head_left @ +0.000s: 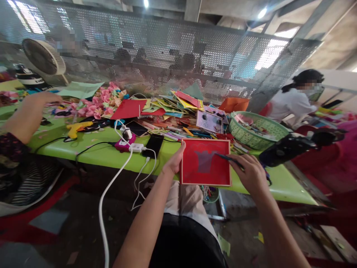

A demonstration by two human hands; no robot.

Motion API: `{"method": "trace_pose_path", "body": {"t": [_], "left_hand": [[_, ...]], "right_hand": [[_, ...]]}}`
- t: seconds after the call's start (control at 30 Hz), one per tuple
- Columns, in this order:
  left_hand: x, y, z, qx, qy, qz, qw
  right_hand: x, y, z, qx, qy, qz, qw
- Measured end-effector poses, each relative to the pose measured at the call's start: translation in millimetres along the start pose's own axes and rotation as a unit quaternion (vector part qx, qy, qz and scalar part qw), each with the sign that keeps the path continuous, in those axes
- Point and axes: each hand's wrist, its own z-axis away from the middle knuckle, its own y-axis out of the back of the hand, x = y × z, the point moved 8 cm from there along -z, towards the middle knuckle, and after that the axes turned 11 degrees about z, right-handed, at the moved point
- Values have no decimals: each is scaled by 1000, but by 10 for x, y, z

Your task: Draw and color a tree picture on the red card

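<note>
My left hand (176,160) grips the left edge of a red framed panel (191,175), thumb on its front. The panel has a thin pale border and a greyish shirt-like shape (205,162) in its middle. It is held tilted up over the table's front edge, above my lap. In my right hand (249,172) is a dark, slim pen-like tool (227,158), its tip at the upper right of the grey shape. I cannot make out whether the tip touches the surface.
A black phone (153,146) and a magenta power strip (124,143) with white cables lie left of the panel. Behind are piled coloured cards (178,102), pens and a green basket (258,130). A yellow glue gun (78,129) lies near another person's arm (25,115) at left.
</note>
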Motion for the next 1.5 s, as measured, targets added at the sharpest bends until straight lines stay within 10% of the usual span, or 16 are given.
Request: {"method": "trace_pose_path", "body": {"t": [1.5], "left_hand": [[8,-67,0,16,4,-13,1000]], "right_hand": [[-28,-14,35,24,18,13,999]]}}
